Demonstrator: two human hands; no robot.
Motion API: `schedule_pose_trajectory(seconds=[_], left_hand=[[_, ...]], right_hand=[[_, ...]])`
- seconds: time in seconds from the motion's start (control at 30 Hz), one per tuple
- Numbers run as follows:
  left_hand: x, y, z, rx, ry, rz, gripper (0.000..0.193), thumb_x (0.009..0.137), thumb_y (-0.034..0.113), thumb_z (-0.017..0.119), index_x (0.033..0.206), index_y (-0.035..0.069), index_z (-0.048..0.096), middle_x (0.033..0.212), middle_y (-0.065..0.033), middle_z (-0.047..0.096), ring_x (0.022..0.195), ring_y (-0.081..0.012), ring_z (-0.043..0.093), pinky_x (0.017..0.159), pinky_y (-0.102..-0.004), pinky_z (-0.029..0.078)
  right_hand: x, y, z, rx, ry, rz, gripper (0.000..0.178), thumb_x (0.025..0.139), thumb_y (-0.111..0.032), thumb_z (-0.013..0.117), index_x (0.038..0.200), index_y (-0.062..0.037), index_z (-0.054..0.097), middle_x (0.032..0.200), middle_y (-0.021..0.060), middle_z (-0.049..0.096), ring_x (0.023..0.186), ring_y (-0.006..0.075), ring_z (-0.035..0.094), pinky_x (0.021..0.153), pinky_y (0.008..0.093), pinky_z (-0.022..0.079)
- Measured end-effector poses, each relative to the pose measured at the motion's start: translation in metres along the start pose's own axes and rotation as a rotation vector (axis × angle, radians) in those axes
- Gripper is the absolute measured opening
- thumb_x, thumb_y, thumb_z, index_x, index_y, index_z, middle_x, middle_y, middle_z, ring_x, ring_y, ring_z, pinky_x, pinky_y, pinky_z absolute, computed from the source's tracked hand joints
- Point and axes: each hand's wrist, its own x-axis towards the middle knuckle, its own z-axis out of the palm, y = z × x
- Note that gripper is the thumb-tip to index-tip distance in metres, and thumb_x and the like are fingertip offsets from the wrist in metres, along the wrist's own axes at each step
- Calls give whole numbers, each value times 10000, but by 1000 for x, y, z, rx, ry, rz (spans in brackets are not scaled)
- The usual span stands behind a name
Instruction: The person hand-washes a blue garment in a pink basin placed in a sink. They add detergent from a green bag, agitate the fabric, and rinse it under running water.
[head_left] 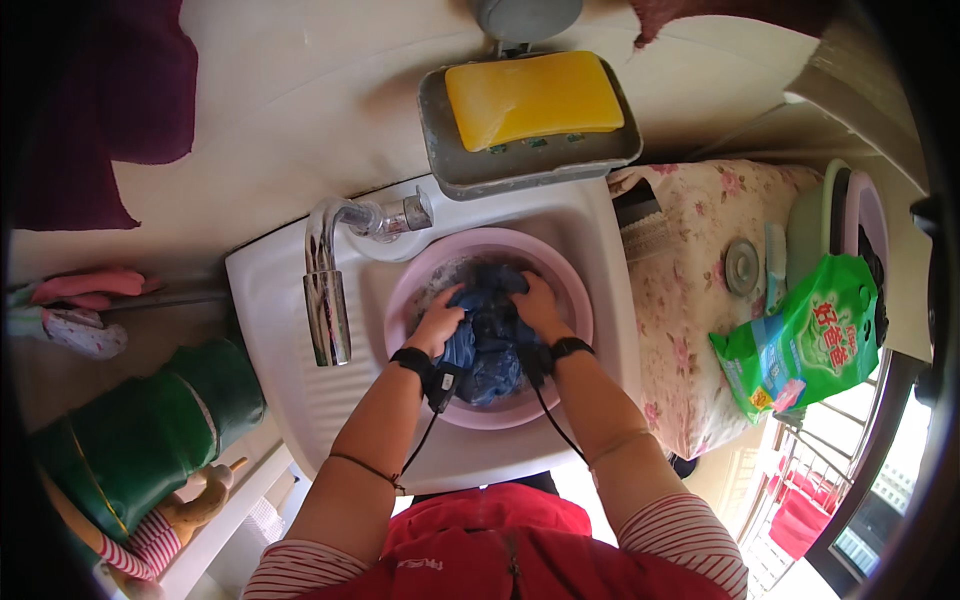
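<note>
A wet, dark blue cloth garment (492, 340) lies bunched in a pink plastic basin (581, 310), with suds showing along the water's far left. My left hand (438, 322) grips the cloth's left side, fingers curled in. On the opposite side my right hand (538, 305) has hold of the cloth, its fingertips partly hidden in the folds. Both hands are inside the basin, a short gap of fabric between them. Dark bands with small cabled devices sit on my wrists.
The basin stands in a white sink (270, 300) beside a chrome faucet (325, 315). Behind it, a yellow soap bar (535, 98) rests in a grey dish (440, 160). On the right, a floral-covered surface (675, 300) bears a brush (775, 262) and a green package (835, 335).
</note>
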Motion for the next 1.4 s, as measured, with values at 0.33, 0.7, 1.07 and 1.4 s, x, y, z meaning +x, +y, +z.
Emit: schedule_pose_trajectory(seconds=[0.33, 0.7, 1.07, 1.4], left_hand=[[-39, 7, 31, -154, -64, 99, 279, 986, 351, 509, 1198, 174, 546, 1089, -11, 606, 985, -140, 599, 833, -323, 499], [-32, -7, 19, -156, -76, -98, 377, 951, 484, 525, 1131, 159, 586, 1026, -33, 624, 939, -150, 627, 761, -343, 543], [-33, 6, 17, 79, -145, -99, 380, 973, 415, 523, 1199, 109, 541, 1183, -70, 551, 1101, -156, 490, 961, -308, 381], [4, -21, -1, 1021, 58, 118, 983, 740, 90, 731, 1525, 163, 144, 1396, -377, 306, 1313, -517, 330, 1087, -509, 320]], right_hand=[[-50, -56, 21, 249, 151, 82, 597, 798, -375, 747, 1170, -3, 465, 1254, 312, 521, 1162, 449, 522, 965, 425, 434], [-57, -58, 27, 206, 93, 8, 325, 895, -257, 641, 1144, -61, 568, 1156, 241, 563, 996, 436, 581, 872, 427, 478], [-28, -56, 5, 50, 162, 78, 377, 900, -334, 631, 1128, -37, 580, 1030, 244, 642, 954, 388, 642, 827, 441, 494], [6, -8, 33, -523, -191, 226, 732, 770, -478, 719, 1283, -2, 501, 1402, 261, 411, 1098, 490, 553, 918, 505, 469]])
